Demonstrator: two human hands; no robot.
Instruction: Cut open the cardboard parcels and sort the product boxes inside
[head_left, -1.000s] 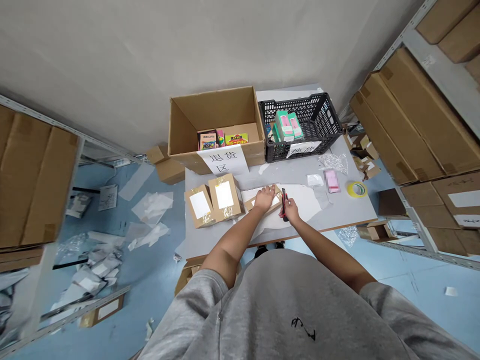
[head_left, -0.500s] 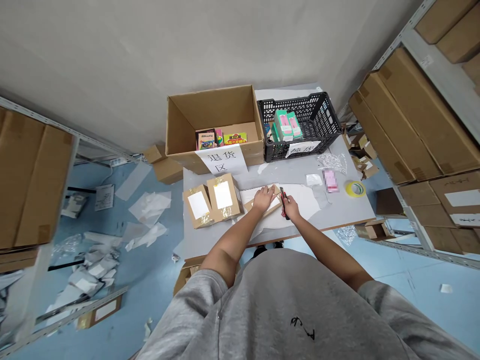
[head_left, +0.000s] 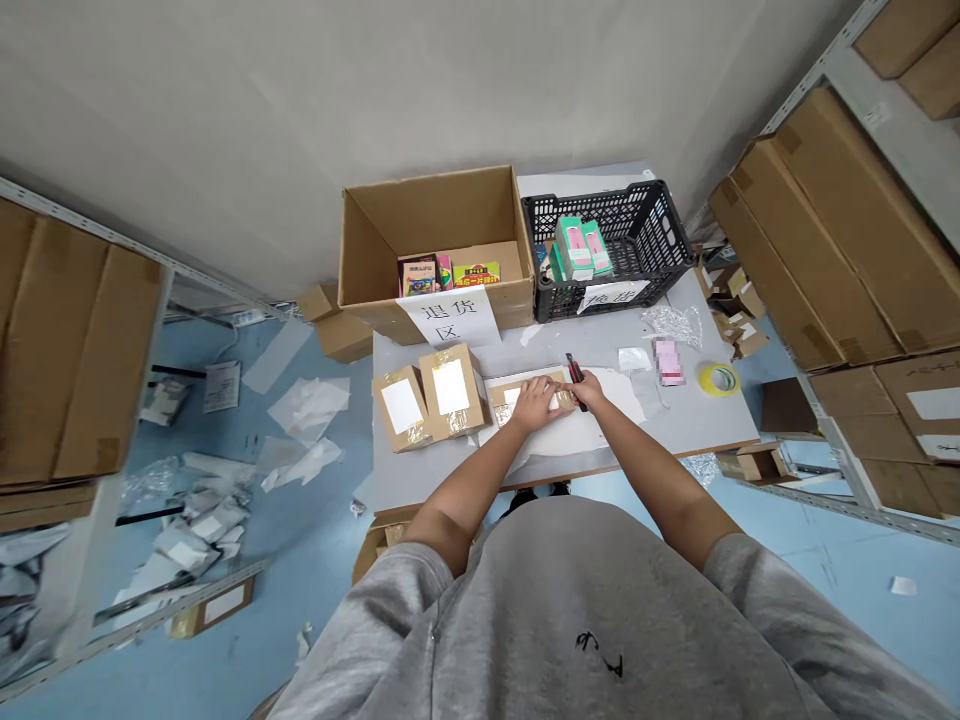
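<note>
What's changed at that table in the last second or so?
The right hand has moved forward onto the flat cardboard parcel, beside the left hand. The red-and-black utility knife moved with it; whether it is still gripped is hard to tell. The two taped boxes, black crate and open carton stayed put.

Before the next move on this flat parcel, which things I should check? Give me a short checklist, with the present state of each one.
1. Left hand steadying the flat cardboard parcel: ok, it rests on top.
2. Right hand gripping the red-and-black box cutter: ok.
3. Blade extended: cannot tell, too small to see.
4. Left fingers apart from the cutter: ok, but close.
5. Clear tape on the parcel already cut: cannot tell.
</note>
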